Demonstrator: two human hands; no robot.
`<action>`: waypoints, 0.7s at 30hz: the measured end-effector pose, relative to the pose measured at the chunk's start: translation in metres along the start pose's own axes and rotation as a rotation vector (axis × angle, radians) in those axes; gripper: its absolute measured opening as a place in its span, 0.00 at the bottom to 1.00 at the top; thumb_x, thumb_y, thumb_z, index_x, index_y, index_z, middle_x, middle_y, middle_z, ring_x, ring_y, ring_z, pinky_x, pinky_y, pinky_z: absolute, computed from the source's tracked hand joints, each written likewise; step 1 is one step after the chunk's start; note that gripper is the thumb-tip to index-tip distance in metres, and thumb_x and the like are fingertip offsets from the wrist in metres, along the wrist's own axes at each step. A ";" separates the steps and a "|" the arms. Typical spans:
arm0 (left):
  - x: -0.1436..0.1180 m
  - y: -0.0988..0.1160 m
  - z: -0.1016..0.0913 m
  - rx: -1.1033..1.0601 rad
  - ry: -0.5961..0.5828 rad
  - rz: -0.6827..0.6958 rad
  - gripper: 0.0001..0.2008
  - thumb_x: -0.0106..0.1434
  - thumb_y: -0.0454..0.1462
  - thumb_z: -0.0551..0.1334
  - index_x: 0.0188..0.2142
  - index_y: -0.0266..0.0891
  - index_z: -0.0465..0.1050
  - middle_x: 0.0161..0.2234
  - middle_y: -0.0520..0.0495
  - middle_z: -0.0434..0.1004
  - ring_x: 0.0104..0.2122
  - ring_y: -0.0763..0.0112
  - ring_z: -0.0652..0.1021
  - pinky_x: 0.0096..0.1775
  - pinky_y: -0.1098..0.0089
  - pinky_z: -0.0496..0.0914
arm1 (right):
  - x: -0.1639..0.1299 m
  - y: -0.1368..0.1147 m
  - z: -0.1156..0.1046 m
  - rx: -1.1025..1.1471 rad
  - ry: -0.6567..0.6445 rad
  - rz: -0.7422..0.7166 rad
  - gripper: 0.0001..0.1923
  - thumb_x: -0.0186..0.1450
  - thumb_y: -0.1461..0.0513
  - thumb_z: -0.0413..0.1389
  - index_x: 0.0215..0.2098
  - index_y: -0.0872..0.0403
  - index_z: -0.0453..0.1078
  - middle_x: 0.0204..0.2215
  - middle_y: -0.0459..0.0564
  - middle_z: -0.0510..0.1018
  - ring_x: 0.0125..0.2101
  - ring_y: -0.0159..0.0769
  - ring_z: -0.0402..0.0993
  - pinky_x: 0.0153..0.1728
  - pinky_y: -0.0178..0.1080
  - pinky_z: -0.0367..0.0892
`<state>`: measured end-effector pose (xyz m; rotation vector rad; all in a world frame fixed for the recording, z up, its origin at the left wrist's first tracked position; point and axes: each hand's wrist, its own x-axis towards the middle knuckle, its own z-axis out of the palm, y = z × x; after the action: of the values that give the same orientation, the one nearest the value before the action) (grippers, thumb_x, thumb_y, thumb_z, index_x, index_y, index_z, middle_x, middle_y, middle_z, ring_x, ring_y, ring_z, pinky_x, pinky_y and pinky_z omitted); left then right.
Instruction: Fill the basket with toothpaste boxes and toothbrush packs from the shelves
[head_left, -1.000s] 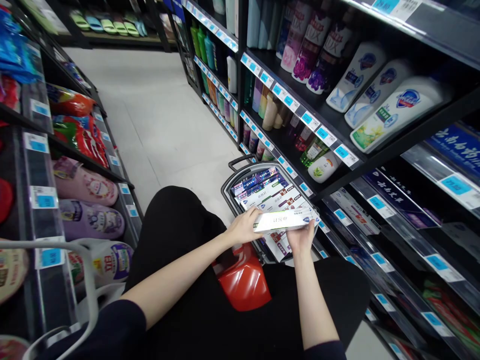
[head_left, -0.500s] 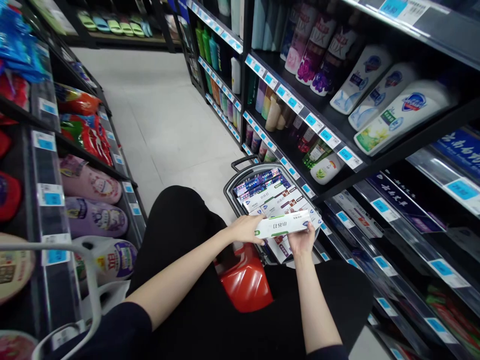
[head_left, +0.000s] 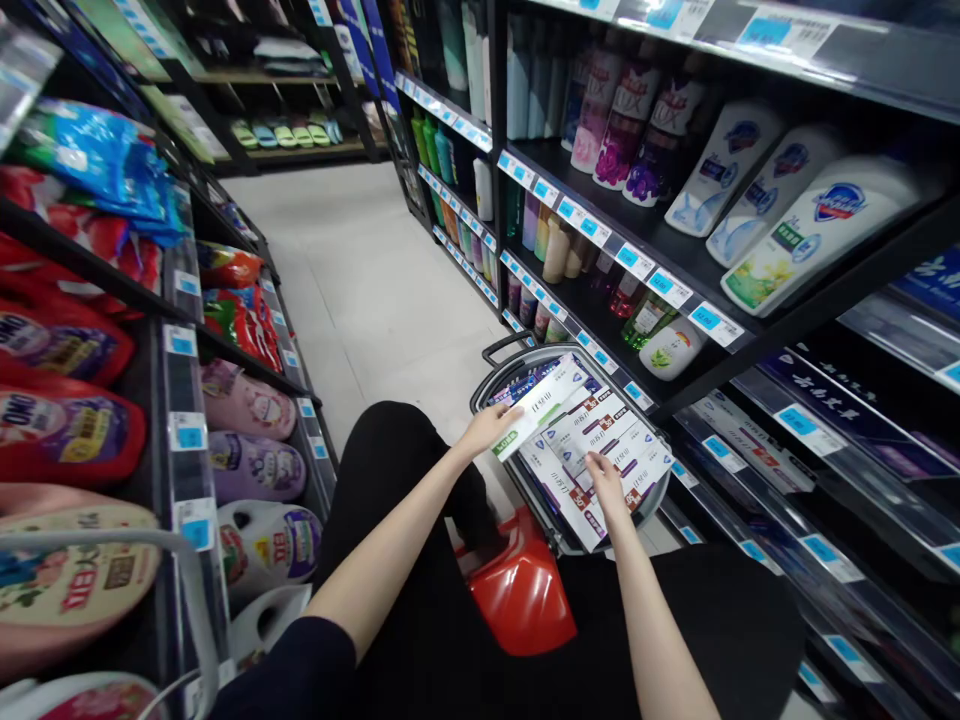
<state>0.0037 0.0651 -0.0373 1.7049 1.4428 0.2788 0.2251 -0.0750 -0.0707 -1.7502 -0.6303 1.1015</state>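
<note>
My left hand (head_left: 486, 430) is closed around the near end of a white and green toothpaste box (head_left: 541, 405), which lies slantwise over the left part of a grey shopping basket (head_left: 651, 500). Under it, the basket is filled with several white toothpaste boxes (head_left: 600, 425) with purple and brown print, laid side by side. Darker blue-purple boxes (head_left: 525, 385) show at its far left. My right hand (head_left: 609, 488) touches the white boxes near the basket's front right, fingers stretched over them, the thumb side partly hidden.
Right of the basket rise shelves with body wash bottles (head_left: 817, 230) and, lower, boxed goods (head_left: 757, 440). Detergent bottles (head_left: 67, 430) line the left shelf. A red plastic piece (head_left: 525, 590) sits between my knees. The pale aisle floor (head_left: 360, 260) runs ahead to a slipper rack (head_left: 285, 133).
The green and white box has swung from level to slanting and now lies in my left hand alone. My right hand has let go of it and moved down onto the boxes.
</note>
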 end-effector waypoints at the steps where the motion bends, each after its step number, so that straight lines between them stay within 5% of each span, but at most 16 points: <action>1: 0.012 -0.001 -0.009 0.053 0.033 -0.032 0.28 0.60 0.57 0.48 0.40 0.37 0.73 0.39 0.44 0.79 0.38 0.59 0.77 0.38 0.67 0.68 | 0.001 0.005 0.003 -0.206 0.005 -0.054 0.24 0.54 0.51 0.58 0.44 0.57 0.71 0.47 0.61 0.74 0.53 0.51 0.64 0.57 0.51 0.55; 3: 0.036 -0.002 -0.024 0.145 0.046 -0.082 0.28 0.61 0.56 0.48 0.40 0.36 0.73 0.40 0.42 0.79 0.40 0.58 0.77 0.41 0.66 0.68 | 0.002 0.011 0.009 -0.519 0.001 -0.144 0.25 0.55 0.54 0.57 0.46 0.61 0.71 0.48 0.64 0.73 0.55 0.52 0.63 0.58 0.50 0.51; 6: 0.069 -0.004 -0.031 0.226 0.013 -0.112 0.28 0.62 0.55 0.47 0.40 0.34 0.73 0.40 0.39 0.79 0.41 0.57 0.77 0.42 0.66 0.69 | 0.003 0.013 0.013 -0.687 -0.006 -0.201 0.26 0.59 0.54 0.54 0.51 0.62 0.69 0.50 0.64 0.72 0.54 0.52 0.64 0.57 0.48 0.53; 12: 0.102 -0.013 -0.017 0.339 -0.083 -0.081 0.27 0.61 0.54 0.50 0.38 0.35 0.74 0.41 0.38 0.79 0.41 0.59 0.78 0.42 0.68 0.70 | 0.009 0.011 0.007 -0.678 -0.026 -0.169 0.27 0.60 0.52 0.51 0.51 0.63 0.69 0.48 0.64 0.73 0.52 0.50 0.67 0.54 0.43 0.59; 21: 0.111 -0.016 0.004 0.458 -0.120 0.094 0.19 0.62 0.41 0.52 0.48 0.38 0.72 0.49 0.40 0.75 0.50 0.58 0.73 0.51 0.64 0.64 | 0.016 0.008 0.007 -0.656 -0.042 -0.166 0.24 0.59 0.54 0.52 0.47 0.62 0.73 0.46 0.63 0.75 0.51 0.52 0.68 0.54 0.46 0.58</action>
<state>0.0287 0.1613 -0.0896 2.1186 1.4112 -0.1148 0.2259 -0.0628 -0.0856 -2.1702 -1.2420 0.8666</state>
